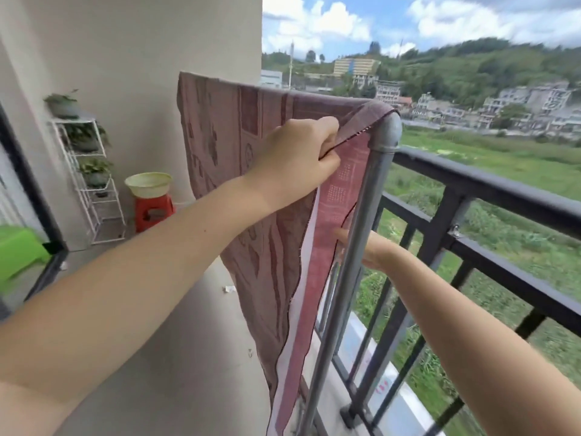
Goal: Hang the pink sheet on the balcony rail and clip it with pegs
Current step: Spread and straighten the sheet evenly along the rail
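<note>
The pink patterned sheet (pixel 220 146) hangs folded over a grey metal pipe rail (pixel 388 133) that runs from the corner elbow back to the wall. My left hand (pixel 298 158) pinches the sheet's near edge just below the elbow. My right hand (pixel 371 250) reaches behind the grey upright post (pixel 352 262), touching the sheet's outer layer; its fingers are partly hidden. No pegs are visible.
A black balcony railing (pixel 490 187) runs to the right behind the grey post. At the far wall stand a white plant rack (pixel 91 184) and a red stool (pixel 154 212) with a pale basin (pixel 147 184). A green object (pixel 19 250) sits at left.
</note>
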A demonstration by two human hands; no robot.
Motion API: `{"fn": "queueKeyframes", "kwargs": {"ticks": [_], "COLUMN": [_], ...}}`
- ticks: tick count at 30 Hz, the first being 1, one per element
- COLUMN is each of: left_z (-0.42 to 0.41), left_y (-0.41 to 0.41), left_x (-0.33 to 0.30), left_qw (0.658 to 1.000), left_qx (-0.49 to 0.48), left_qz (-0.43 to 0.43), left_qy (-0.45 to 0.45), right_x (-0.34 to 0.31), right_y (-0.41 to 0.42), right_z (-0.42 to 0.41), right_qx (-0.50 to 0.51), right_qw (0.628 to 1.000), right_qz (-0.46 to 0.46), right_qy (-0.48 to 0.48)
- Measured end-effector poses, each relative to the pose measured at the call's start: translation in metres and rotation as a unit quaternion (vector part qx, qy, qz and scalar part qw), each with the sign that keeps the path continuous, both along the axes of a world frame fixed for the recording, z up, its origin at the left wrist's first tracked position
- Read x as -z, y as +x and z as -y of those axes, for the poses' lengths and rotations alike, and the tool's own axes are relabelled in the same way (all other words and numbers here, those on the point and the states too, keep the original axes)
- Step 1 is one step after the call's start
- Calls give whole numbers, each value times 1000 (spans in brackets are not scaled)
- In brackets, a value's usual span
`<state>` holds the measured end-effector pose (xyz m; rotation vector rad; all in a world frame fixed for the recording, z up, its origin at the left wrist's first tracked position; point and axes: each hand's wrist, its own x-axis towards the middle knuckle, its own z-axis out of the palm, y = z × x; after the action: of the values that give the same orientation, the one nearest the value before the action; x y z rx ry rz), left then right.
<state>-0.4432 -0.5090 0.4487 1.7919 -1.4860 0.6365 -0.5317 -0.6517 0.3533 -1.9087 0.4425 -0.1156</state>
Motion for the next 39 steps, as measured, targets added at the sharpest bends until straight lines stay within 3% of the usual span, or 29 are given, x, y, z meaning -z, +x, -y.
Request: {"fn": "queueKeyframes", "kwargs": {"ticks": [3,6,9,11,14,19,24,32,35,39], "left_z": [-11,-19,-33,-44,-52,-37,-7,19,20,22], "left_y": [1,-2,-3,1,-1,-24,-31,-51,-55,-62], "left_x": [-5,-9,-3,9,36,72,36,-5,1,16], "left_qw": [1000,999,999,999,994,970,985,992,992,998], "left_qx": [-14,-24,-24,-24,-54,-140,-155,-72,-59,-24], "left_qz": [8,31,22,-2,-32,-57,-31,63,77,29], "left_qy": [4,13,23,29,85,190,75,-83,-77,-52], "right_x": [-5,-36,-74,-93,-113,-98,-105,-106,-97,-86], "right_y": [-2,-11,-18,-20,-22,-28,-38,-45,-52,-54], "right_z": [27,35,34,33,20,5,-8,-2,-1,-1], "right_qx": [158,267,283,276,256,224,242,245,244,185], "right_qw": [977,924,873,857,858,861,834,826,843,890], "right_qz": [128,216,267,291,305,228,241,259,260,224], "right_qy": [-58,-168,-293,-324,-324,-397,-433,-436,-404,-352]}}
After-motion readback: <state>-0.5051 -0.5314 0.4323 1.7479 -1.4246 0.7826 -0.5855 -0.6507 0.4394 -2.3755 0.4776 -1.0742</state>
